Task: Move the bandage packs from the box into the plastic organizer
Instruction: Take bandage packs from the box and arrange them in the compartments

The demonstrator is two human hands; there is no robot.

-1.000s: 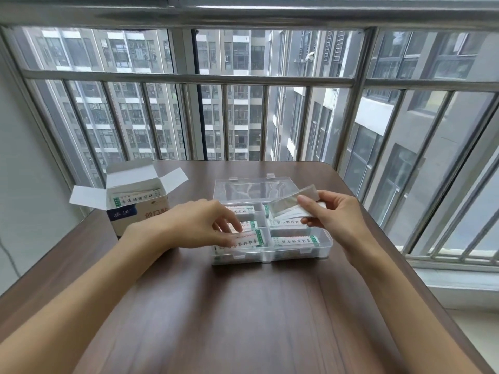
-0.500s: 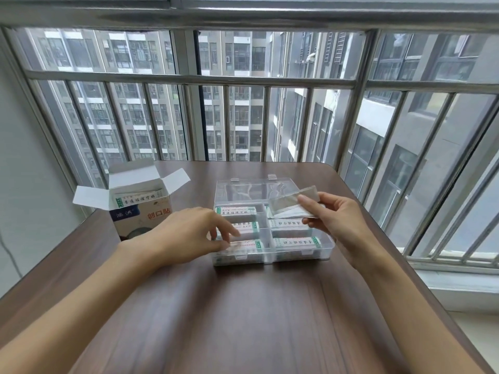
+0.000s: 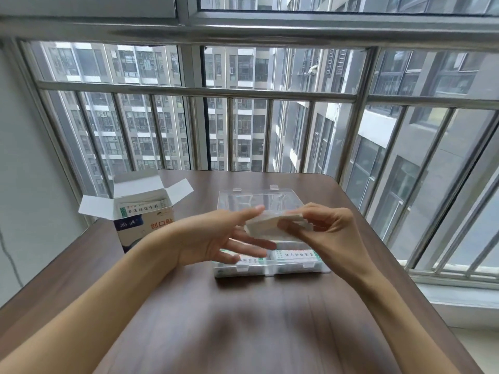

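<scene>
Half a second ago the left hand (image 3: 213,238) was low, with its fingers touching the packs in the near-left compartment of the plastic organizer (image 3: 270,268). Now it has lifted and come across toward the right hand (image 3: 324,230), and the two meet above the organizer. I judge that the left hand finished settling the earlier packs and now comes to help with the stack of bandage packs (image 3: 272,225), so another placing is probably about to begin.

At about 10 o'clock on the table (image 3: 243,319) stands the cardboard box (image 3: 140,220), flaps open, and at least one pack with green print still shows inside, so the task is not finished. The left hand is spread, its fingers nearly straight; the forefinger tip lies at the left upper edge of the stack, while the other fingers reach below it without curling round anything that I can see. The stack is blurred, and I cannot count the packs in it. The right hand pinches the right end of the stack between thumb and bent fingers, and carries it in the air over the middle of the organizer. At about 12 o'clock the organizer lies with its clear lid (image 3: 256,201) thrown back toward the window, and printed packs already fill the two near compartments.
</scene>
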